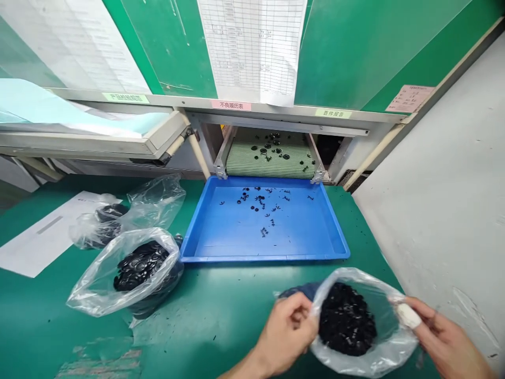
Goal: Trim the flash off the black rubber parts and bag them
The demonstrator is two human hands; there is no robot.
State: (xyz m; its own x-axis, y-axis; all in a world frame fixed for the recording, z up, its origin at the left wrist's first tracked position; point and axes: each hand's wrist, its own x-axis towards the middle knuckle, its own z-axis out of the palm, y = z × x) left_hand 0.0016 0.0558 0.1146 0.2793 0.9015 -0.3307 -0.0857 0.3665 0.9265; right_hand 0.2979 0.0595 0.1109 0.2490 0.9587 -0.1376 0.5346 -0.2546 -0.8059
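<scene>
Both my hands hold open a clear plastic bag (379, 347) full of small black parts (345, 318) at the table's near right. My left hand (286, 331) pinches the bag's left rim. My right hand (437, 334), one finger wrapped in white tape, grips the right rim. A blue tray (315, 237) with a few scattered black parts lies beyond the bag, below a green conveyor belt (268, 160) that carries more black parts.
An open bag of black round parts (134, 266) sits at the left on the green table (221, 310), another bag (104, 221) behind it. A white paper sheet (43, 237) lies far left. A grey wall (445, 210) bounds the right.
</scene>
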